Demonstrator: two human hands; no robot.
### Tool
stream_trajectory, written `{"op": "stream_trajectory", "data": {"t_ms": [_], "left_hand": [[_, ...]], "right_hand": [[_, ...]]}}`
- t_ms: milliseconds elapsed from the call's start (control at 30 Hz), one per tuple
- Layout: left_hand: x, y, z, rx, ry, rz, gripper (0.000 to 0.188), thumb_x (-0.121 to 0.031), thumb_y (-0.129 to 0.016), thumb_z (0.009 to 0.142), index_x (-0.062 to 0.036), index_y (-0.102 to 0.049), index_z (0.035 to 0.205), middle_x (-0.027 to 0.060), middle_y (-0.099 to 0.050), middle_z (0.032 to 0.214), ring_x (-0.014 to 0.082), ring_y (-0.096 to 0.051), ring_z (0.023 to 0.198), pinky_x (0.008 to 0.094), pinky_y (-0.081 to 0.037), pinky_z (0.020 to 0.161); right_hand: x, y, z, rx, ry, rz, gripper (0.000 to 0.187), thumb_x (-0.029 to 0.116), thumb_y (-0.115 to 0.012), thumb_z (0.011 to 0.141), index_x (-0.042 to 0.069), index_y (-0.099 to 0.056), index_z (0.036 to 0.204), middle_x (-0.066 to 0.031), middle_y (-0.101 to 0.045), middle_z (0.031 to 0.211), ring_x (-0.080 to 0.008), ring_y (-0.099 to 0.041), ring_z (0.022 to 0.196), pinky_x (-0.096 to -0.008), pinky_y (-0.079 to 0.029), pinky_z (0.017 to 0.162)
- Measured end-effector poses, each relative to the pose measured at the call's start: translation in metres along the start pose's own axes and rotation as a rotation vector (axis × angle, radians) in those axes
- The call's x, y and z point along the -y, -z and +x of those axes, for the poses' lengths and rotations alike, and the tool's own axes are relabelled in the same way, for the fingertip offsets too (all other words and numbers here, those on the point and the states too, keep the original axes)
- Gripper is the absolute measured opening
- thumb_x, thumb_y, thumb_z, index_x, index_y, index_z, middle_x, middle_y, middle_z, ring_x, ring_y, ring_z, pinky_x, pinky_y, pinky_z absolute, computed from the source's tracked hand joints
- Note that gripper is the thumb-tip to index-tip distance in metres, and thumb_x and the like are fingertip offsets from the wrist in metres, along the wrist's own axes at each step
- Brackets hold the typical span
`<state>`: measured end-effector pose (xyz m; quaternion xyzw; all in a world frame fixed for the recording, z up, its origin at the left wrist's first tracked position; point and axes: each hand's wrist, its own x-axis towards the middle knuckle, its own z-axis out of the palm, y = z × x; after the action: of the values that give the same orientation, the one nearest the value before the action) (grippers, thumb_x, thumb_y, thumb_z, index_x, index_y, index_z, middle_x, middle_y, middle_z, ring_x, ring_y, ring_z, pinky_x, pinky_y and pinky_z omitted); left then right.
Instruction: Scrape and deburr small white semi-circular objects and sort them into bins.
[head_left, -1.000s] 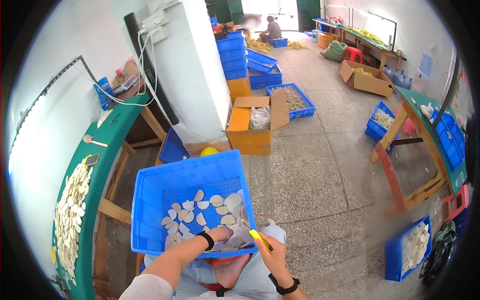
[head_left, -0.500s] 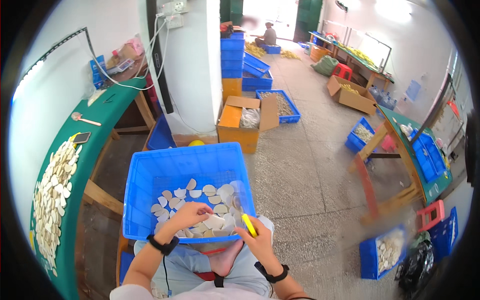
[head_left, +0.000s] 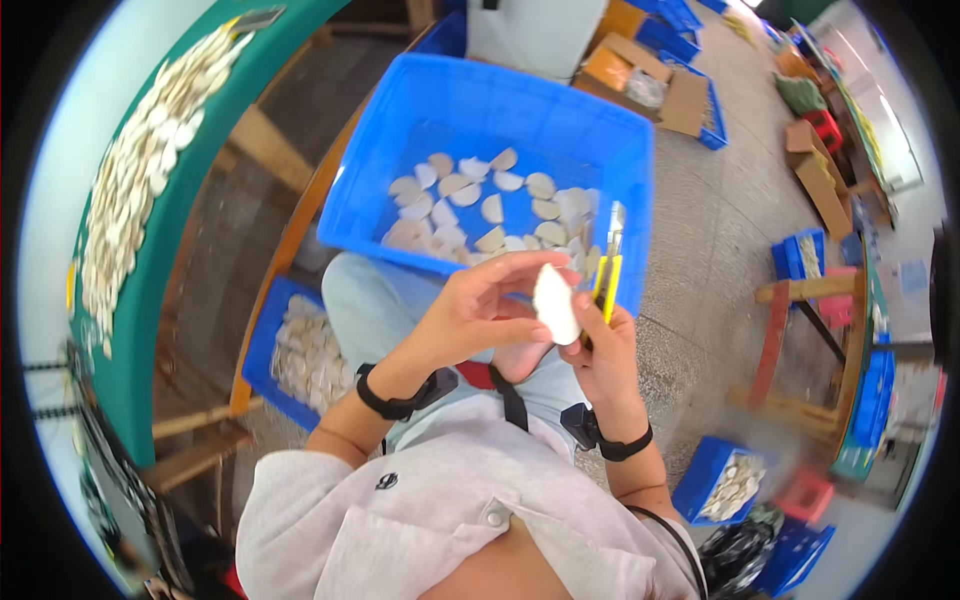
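Note:
My left hand [head_left: 478,318] holds a white, roughly half-round piece [head_left: 555,306] between its thumb and fingers, raised above my lap. In my right hand [head_left: 610,365] is a yellow utility knife [head_left: 609,278], its blade pointing up and away from me. The right fingertips also touch the lower edge of the white piece. Beyond both hands is a large blue plastic tub [head_left: 530,95], its near edge over my knees. Inside it lie many flat half-round pieces [head_left: 453,187] in white and beige, heaped mostly toward the near side.
On the left, a green-topped table [head_left: 165,270] bears a long pile of pale pieces [head_left: 150,165]. A blue crate [head_left: 283,375] of similar pieces sits low beside my leg. Another crate [head_left: 705,475] stands at the right; an open cardboard box [head_left: 685,95] lies beyond the tub.
My view has tipped down and swung toward my body. The hands have come out from over the tub's pieces, and the white piece is now held up close to me.

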<state>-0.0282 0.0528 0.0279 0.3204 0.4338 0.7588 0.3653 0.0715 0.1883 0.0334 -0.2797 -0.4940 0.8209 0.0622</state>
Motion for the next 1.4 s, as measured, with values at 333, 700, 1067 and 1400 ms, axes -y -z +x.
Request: {"op": "stream_trajectory", "data": {"t_ms": [333, 700, 1067, 1400], "left_hand": [[0.004, 0.005, -0.039, -0.147, -0.022, -0.096, 0.061, -0.006, -0.070, 0.071, -0.0053, -0.044, 0.126, 0.0085, -0.050, 0.122, 0.0205, -0.051, 0.108, 0.0324, -0.047, 0.085], [0.009, 0.008, -0.041, -0.186, -0.045, 0.903, 0.051, -0.018, -0.064, 0.077, -0.0051, -0.045, 0.123, 0.0082, -0.049, 0.108, 0.0253, -0.045, 0.104, 0.0326, -0.033, 0.093], [0.009, 0.007, -0.049, -0.376, 0.032, -0.201, 0.030, -0.039, -0.044, 0.083, -0.0097, -0.045, 0.089, -0.0004, -0.039, 0.078, 0.0088, -0.035, 0.072, 0.0219, -0.029, 0.065], [0.003, 0.002, -0.053, -0.455, 0.031, 0.032, 0.030, -0.038, -0.045, 0.087, -0.0082, -0.046, 0.090, 0.0004, -0.041, 0.085, 0.0096, -0.038, 0.079, 0.0232, -0.030, 0.070]], "right_hand": [[-0.026, -0.010, -0.008, -0.017, 0.127, -0.043, 0.016, 0.017, -0.064, 0.084, 0.001, -0.059, 0.084, -0.0004, -0.054, 0.062, -0.0047, -0.043, 0.046, -0.0176, -0.029, 0.040], [-0.014, -0.006, 0.003, 0.196, 0.256, -0.168, 0.024, 0.018, -0.055, 0.089, -0.003, -0.060, 0.099, 0.0044, -0.046, 0.061, -0.0020, -0.036, 0.051, -0.0174, -0.024, 0.046], [-0.017, 0.002, -0.014, 0.155, 0.375, -0.639, 0.025, 0.011, -0.062, 0.084, -0.003, -0.059, 0.103, -0.0019, -0.059, 0.084, -0.0056, -0.050, 0.070, -0.0181, -0.039, 0.061], [-0.010, -0.014, -0.017, 0.197, 0.698, -0.985, 0.028, 0.011, -0.066, 0.077, 0.003, -0.063, 0.104, -0.0077, -0.061, 0.078, -0.0162, -0.056, 0.064, -0.0228, -0.043, 0.058]]}}
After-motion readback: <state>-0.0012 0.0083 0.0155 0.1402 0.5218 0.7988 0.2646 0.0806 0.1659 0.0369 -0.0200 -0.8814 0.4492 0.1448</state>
